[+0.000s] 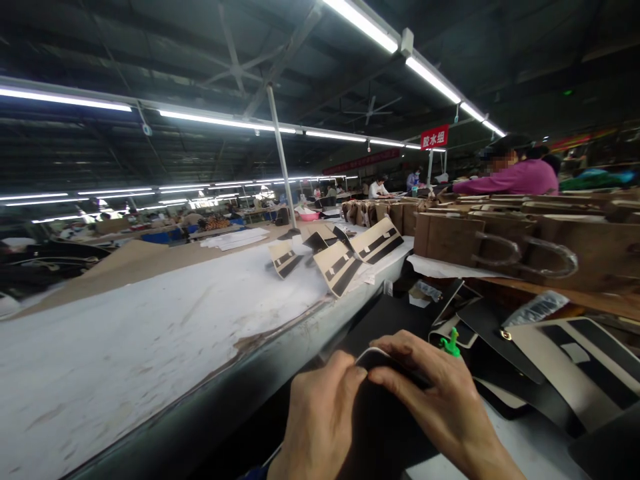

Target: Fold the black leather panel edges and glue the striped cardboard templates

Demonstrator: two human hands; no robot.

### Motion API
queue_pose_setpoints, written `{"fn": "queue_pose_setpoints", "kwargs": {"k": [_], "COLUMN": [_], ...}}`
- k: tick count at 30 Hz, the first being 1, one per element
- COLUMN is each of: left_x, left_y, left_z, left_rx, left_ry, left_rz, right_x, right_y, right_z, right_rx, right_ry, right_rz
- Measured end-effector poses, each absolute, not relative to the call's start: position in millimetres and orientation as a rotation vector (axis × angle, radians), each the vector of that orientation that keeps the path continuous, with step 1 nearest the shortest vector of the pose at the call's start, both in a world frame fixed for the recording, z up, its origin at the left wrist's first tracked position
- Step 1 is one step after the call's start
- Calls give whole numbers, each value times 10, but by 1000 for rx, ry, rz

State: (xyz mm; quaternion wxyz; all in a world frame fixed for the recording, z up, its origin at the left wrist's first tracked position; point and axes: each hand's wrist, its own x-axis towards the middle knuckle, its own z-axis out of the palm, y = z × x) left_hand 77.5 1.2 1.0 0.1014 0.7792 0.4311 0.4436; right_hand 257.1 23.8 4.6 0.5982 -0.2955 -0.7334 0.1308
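Both hands pinch the edge of a black leather-like piece (376, 359), which curves up between them and shows a pale rim. My left hand (320, 410) closes on its left part, the thumb against the edge. On the opposite side, my right hand (440, 387) grips it with the thumb below and the fingers over the top. The lower part of the piece merges with the dark area beneath. Just beyond my right hand stands a small green plastic thing (451, 343). Black and cream panels (575, 360) lie overlapping at the right, one with a gold-coloured fitting (506, 335).
A long table (165, 333) covered in white paper runs along the left; curved cream and black panels (337, 267) lie on it. Brown bags (450, 237) with plastic-wrapped handles line the right. A person in a pink top (520, 177) works behind them. A pole (281, 153) rises beyond.
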Motion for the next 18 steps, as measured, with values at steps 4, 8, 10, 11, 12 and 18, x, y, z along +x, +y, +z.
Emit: {"fn": "queue_pose_setpoints", "kwargs": {"k": [4,8,10,11,12,18], "left_x": [701,682,674,669,663,660], "left_y": [-45,-31,-12,-5,-4,-58], "left_z": [43,-21,-44,-48,-47,32], "left_rx": [2309,2339,2309,2293,2277,2387], "left_ry": [1310,1397,1410,1404,1399,1285], "left_rz": [1171,1282,1311,1309,1307,1377], "right_x": [2641,2611,2542,2504,2468,2415], "right_y": [310,304,261,235,209,131], "right_z": [32,21,24,27,33,74], "right_rx": [-760,-736,-714,-700,-686,-650], "right_ry": [-1604,-1757,-1808,-1822,-1830,-1771], "right_rz": [361,38,-158,-227,-270,-168]}}
